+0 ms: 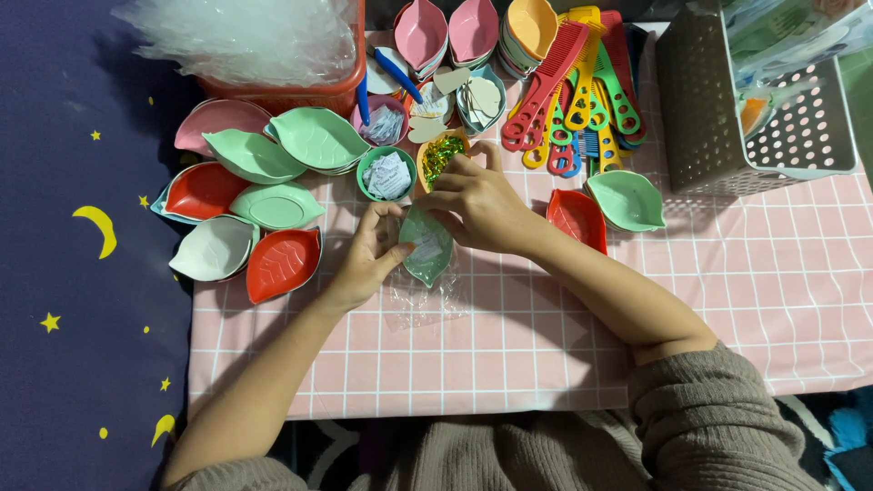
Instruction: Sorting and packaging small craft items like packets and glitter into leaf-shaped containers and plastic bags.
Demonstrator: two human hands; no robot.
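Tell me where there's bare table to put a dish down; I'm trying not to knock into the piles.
Bare pink checked cloth lies right of the right hand, below the grey basket, and along the near edge in front of both hands. Crowded: the leaf dishes beside the left hand, and the combs and small bowls behind.

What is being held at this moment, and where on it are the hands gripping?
A green leaf-shaped dish, held over a clear plastic bag. The left hand grips its left edge; the right hand covers its upper end, exact finger contact hidden.
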